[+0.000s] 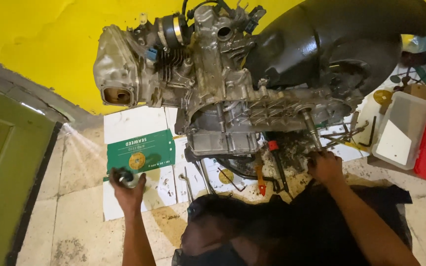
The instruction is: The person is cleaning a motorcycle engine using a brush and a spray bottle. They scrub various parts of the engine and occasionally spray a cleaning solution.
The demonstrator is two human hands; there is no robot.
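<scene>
Left hand [128, 189] closed around small metal cylinder [128, 178], above flattened green-and-white cardboard [141, 150]. Right hand [325, 167] curled on engine's protruding shaft [312, 129]; grip closure unclear. Orange-handled tool [260, 178] lying between both hands.

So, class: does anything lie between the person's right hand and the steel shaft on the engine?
Nothing visible does. The right hand sits directly below the steel shaft, fingers at its lower end. Loose tools lie off to the side.

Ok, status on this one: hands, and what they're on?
Left hand shut on small metal part. Right hand at engine shaft. Tools on floor between.
</scene>
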